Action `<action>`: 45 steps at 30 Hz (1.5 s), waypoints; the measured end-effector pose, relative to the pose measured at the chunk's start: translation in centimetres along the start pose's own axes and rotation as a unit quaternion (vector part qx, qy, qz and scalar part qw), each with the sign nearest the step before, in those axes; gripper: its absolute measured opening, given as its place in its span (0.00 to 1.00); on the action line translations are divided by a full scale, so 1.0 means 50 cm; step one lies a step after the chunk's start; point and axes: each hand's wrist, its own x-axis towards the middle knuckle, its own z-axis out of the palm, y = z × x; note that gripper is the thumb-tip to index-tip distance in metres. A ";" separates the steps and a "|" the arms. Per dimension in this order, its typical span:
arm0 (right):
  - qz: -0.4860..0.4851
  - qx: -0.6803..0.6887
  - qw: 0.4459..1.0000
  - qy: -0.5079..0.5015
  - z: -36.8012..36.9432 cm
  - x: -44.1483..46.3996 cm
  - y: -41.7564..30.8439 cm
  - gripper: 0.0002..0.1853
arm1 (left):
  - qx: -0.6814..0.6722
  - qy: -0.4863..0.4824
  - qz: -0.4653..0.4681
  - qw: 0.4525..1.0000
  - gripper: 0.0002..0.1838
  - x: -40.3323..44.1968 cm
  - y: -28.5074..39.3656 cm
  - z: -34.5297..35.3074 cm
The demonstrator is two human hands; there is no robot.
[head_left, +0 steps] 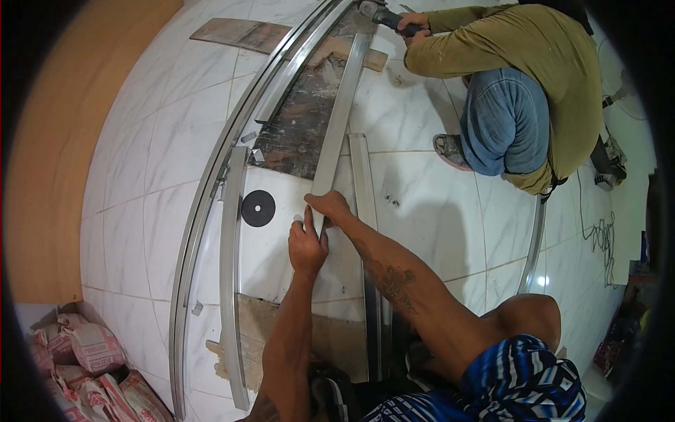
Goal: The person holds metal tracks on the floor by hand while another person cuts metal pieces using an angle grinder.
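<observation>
Apparently to steady it, the fingers of your left hand [307, 247] and right hand [332, 205] pinch the near end of the metal bar [338, 123]. It runs toward twelve o'clock across a plank [376, 59], perhaps for support, near the grinder [387, 17] which a co-worker [513, 91] holds at one o'clock.

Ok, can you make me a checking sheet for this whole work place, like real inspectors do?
Surface: pale tiled floor, with a dark board on it
Job's things: metal bar, held; power tool near its far end
Clutter: black disc lying flat; small metal scraps
Grips: left hand and right hand, both holding the metal bar's near end
Cables: dark cord tangled at the view's right
Surroundings: co-worker crouching with the power tool; piled sacks
</observation>
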 end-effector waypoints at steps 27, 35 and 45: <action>-0.002 -0.027 0.999 0.035 0.023 0.049 0.027 0.38 | -0.008 0.013 0.001 1.000 0.47 -0.001 -0.001 -0.003; -0.015 0.018 1.000 0.013 0.029 0.092 0.054 0.34 | -0.002 0.021 -0.003 1.000 0.51 -0.002 -0.004 0.000; -0.013 -0.001 1.000 0.012 0.019 0.070 0.033 0.33 | 0.011 0.011 -0.013 1.000 0.51 -0.002 -0.010 0.012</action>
